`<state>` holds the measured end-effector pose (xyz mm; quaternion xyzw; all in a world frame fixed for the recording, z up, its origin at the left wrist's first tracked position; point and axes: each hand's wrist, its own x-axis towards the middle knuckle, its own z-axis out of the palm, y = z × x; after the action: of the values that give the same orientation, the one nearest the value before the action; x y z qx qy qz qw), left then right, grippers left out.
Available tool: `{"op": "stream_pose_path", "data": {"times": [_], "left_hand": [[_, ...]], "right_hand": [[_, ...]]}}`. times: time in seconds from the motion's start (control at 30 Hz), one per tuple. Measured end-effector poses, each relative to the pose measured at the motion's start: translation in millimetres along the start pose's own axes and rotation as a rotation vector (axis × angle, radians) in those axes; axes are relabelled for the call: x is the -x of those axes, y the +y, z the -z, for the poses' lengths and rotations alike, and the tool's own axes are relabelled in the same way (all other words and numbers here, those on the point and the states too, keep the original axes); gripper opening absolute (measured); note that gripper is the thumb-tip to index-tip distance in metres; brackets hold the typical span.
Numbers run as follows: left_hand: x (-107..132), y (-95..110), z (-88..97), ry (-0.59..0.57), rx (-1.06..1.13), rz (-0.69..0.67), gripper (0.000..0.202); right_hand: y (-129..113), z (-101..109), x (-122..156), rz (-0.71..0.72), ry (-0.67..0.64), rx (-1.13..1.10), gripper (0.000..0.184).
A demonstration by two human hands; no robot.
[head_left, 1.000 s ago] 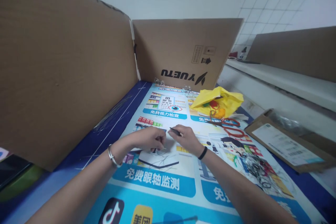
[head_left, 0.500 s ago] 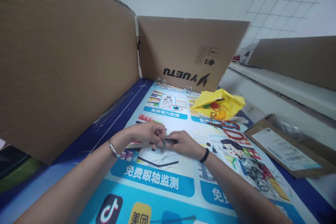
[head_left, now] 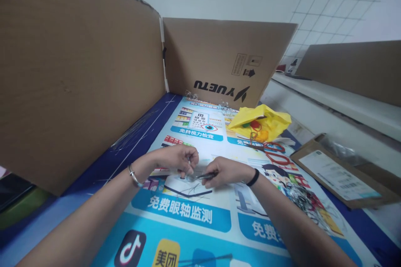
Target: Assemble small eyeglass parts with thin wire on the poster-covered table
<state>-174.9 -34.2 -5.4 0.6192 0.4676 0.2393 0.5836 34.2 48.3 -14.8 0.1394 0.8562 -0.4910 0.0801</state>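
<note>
My left hand (head_left: 183, 160) is closed in a pinch above the printed sheet, with fine wire (head_left: 193, 177) at its fingertips. My right hand (head_left: 227, 171) is closed around a slim dark metal tool (head_left: 209, 175) that looks like small pliers. The tool's tip points left, toward the left fingertips, with a small gap between the hands. Blur hides whether the tip touches the wire. Faint wire strands hang below the fingers over the print.
Orange-red-handled scissors (head_left: 275, 156) lie beside a yellow bag (head_left: 269, 121) with coloured thread. Tangled wire (head_left: 299, 196) sits at right, near a cardboard box (head_left: 341, 175). Straight wires (head_left: 131, 133) lie left. Cardboard panels (head_left: 225, 54) stand behind and left. Thin dark rods (head_left: 206, 260) lie at front.
My right hand has moved slightly right, away from the left, and turned, so more of the dark tool shows. My left hand has barely moved.
</note>
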Motion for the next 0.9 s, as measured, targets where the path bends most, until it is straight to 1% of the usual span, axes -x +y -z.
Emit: {"op": "stream_pose_path", "data": {"times": [0.13,0.2,0.3,0.4,0.47,0.5,0.53,0.57,0.63,0.7,0.73,0.8,0.9], "left_hand": [[-1.9,-3.3,-2.8,0.0,0.045,0.002,0.031],[-3.8,-5.6,-4.9,0.014,0.069,-0.002,0.035],[-7.1,-7.9,-9.2,0.046,0.102,-0.019,0.038],[-10.3,-9.1,-13.3,0.079,0.124,-0.039,0.037],[-12.8,-9.5,-15.4,0.126,0.148,-0.073,0.034],[-14.2,-9.6,-16.4,0.169,0.174,-0.099,0.033],[-15.7,-9.6,-17.5,0.228,0.213,-0.133,0.031],[-17.4,-9.6,-18.9,0.296,0.263,-0.174,0.027],[-20.9,-9.7,-22.8,0.447,0.382,-0.265,0.023],[-24.5,-9.8,-28.6,0.572,0.478,-0.317,0.026],[-26.1,-9.8,-32.1,0.602,0.512,-0.322,0.028],[-28.7,-9.4,-39.2,0.605,0.566,-0.312,0.032],[-31.0,-8.6,-47.9,0.575,0.673,-0.314,0.032]], "right_hand": [[2.8,2.6,-4.4,0.052,0.263,0.107,0.03],[3.9,1.2,-7.0,0.084,0.325,0.113,0.032],[3.7,-5.4,-10.4,0.107,0.286,0.074,0.033],[3.2,-13.0,-12.7,0.122,0.233,0.024,0.036],[3.6,-15.7,-14.2,0.131,0.238,-0.012,0.037],[4.0,-16.2,-15.0,0.129,0.265,-0.046,0.037],[4.5,-16.1,-16.0,0.121,0.318,-0.092,0.036],[5.0,-15.5,-17.1,0.112,0.4,-0.148,0.035],[6.1,-13.8,-19.4,0.097,0.617,-0.275,0.032],[7.3,-12.4,-21.7,0.087,0.821,-0.39,0.029],[8.0,-12.3,-22.7,0.079,0.889,-0.429,0.028],[9.6,-13.5,-24.6,0.072,0.955,-0.473,0.028],[11.4,-17.8,-27.3,0.088,0.955,-0.464,0.028]]}}
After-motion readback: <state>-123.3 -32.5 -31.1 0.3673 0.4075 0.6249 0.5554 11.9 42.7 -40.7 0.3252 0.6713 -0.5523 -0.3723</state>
